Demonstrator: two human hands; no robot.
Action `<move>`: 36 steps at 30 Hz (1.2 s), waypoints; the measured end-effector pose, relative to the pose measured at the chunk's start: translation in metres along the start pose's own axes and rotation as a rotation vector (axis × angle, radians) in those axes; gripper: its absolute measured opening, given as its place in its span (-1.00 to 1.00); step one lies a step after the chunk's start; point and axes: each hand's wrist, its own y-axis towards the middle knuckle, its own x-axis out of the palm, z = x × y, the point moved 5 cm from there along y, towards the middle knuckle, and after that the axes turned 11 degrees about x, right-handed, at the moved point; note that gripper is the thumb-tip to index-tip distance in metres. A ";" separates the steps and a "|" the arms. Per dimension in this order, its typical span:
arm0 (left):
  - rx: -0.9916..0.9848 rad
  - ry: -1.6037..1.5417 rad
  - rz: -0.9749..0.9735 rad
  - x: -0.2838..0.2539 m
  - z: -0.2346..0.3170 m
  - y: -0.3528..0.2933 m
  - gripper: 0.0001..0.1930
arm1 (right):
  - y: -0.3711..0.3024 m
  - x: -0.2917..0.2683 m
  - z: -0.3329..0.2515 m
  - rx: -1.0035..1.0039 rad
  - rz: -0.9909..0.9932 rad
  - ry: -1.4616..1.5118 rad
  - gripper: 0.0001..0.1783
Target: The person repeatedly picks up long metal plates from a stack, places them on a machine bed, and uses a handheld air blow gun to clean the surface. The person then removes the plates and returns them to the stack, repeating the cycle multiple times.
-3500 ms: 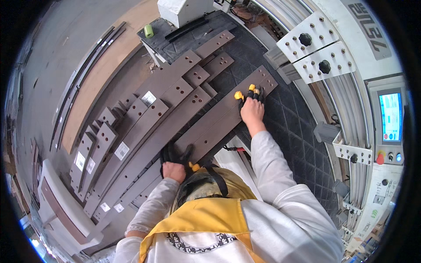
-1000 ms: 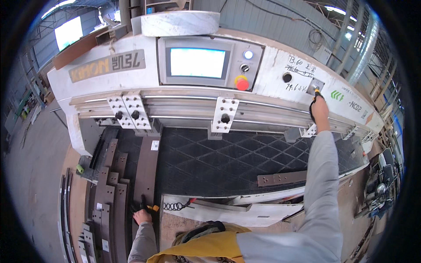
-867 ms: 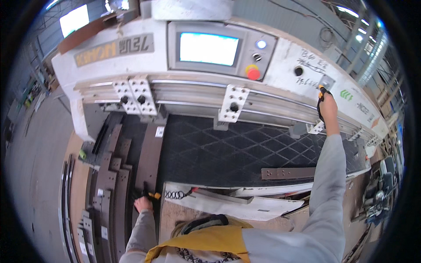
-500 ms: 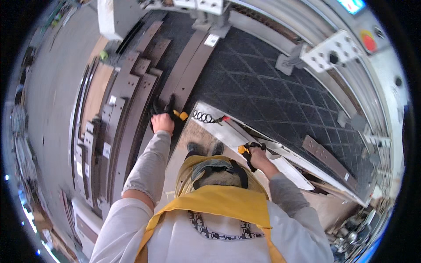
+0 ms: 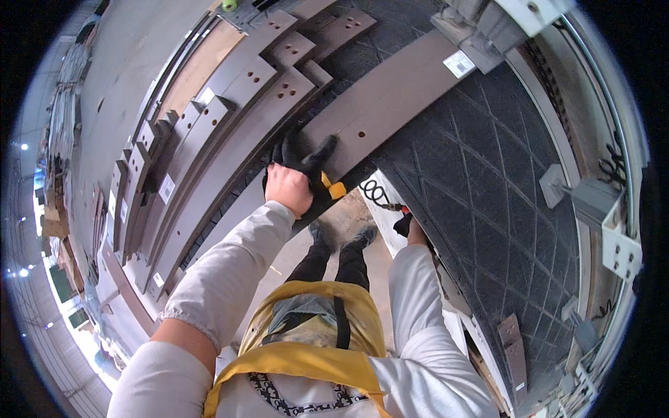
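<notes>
My left hand (image 5: 298,177), in a black fingerless-style glove with a yellow tab, lies on a long brown board (image 5: 390,97). Its fingers and thumb are spread over the board's surface. The board has a dark hole and a white label near its far end. Beside the padded table's near edge, my right hand (image 5: 410,228) is bunched at the red end (image 5: 405,209) of a black coiled hose (image 5: 375,190). Most of its fingers are hidden, and black glove shows at the tips.
Several brown boards with drilled ends (image 5: 272,83) lie in a stepped row at left. A black quilted tabletop (image 5: 481,181) spreads to the right, carrying a short brown piece (image 5: 514,352). Metal clamps (image 5: 474,35) and a rail (image 5: 557,118) line its far side.
My view has turned and come closer to the boards. My right hand has moved from beside the white frame up to the hose's red end. The left hand stays on the board.
</notes>
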 end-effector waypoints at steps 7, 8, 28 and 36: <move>-0.018 -0.121 -0.306 -0.005 -0.002 0.004 -0.70 | -0.038 0.008 0.021 0.075 -0.386 0.431 -0.60; 0.001 -0.102 -0.180 -0.008 -0.002 0.002 -0.79 | -0.058 0.010 0.028 0.111 -0.555 0.547 -0.59; -0.191 -0.206 -0.374 0.023 -0.076 -0.254 -0.41 | -0.284 -0.220 -0.136 -0.614 -0.575 0.106 -0.73; -0.560 -0.230 0.192 0.075 -0.138 -0.454 -0.21 | -0.406 -0.131 -0.104 -0.805 -0.757 -0.107 -0.71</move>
